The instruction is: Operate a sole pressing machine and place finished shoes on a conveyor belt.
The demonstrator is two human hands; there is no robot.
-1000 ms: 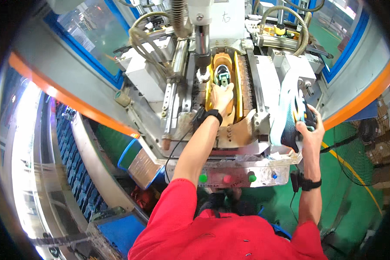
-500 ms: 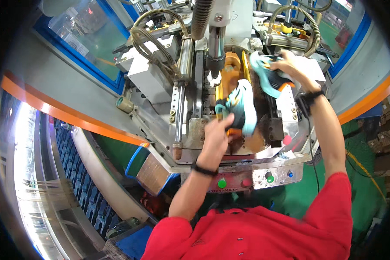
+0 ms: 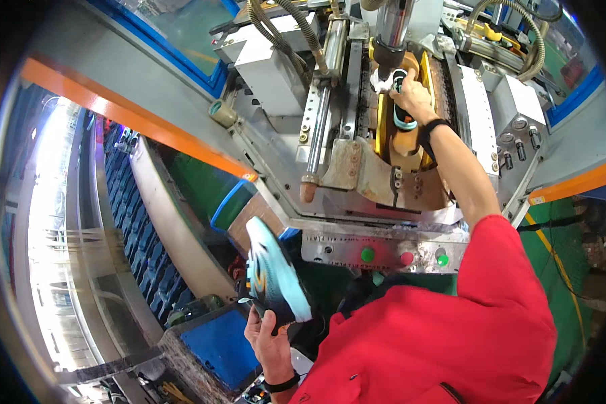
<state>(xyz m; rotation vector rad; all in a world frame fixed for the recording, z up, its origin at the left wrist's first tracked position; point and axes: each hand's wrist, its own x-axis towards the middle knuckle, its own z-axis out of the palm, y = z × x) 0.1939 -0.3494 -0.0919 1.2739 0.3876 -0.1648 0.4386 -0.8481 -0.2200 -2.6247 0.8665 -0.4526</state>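
Note:
My left hand [image 3: 271, 340] is closed round the end of a light-blue and black sports shoe [image 3: 273, 273], held up at the lower left with its pale blue sole edge showing. Up at the machine, my right hand [image 3: 416, 101] grips a second shoe [image 3: 404, 121], dark with light blue and orange parts. That one sits in the yellow-walled cavity [image 3: 386, 124] of the press, partly hidden by my fingers. Right beside my fingers is the dark tip of a press cylinder [image 3: 388, 54] with a white wrapped piece [image 3: 382, 82] under it.
A panel with green and red buttons [image 3: 406, 258] runs along the machine's front. To the left are an orange-edged grey frame [image 3: 141, 128], a conveyor with dark blue links [image 3: 138, 236] and a blue-topped surface [image 3: 222, 343]. Hoses and a metal rod [image 3: 321, 128] flank the cavity.
The left hand has carried its shoe from the machine down to the lower left. My right hand has moved left with its shoe into the press cavity. The view has shifted left.

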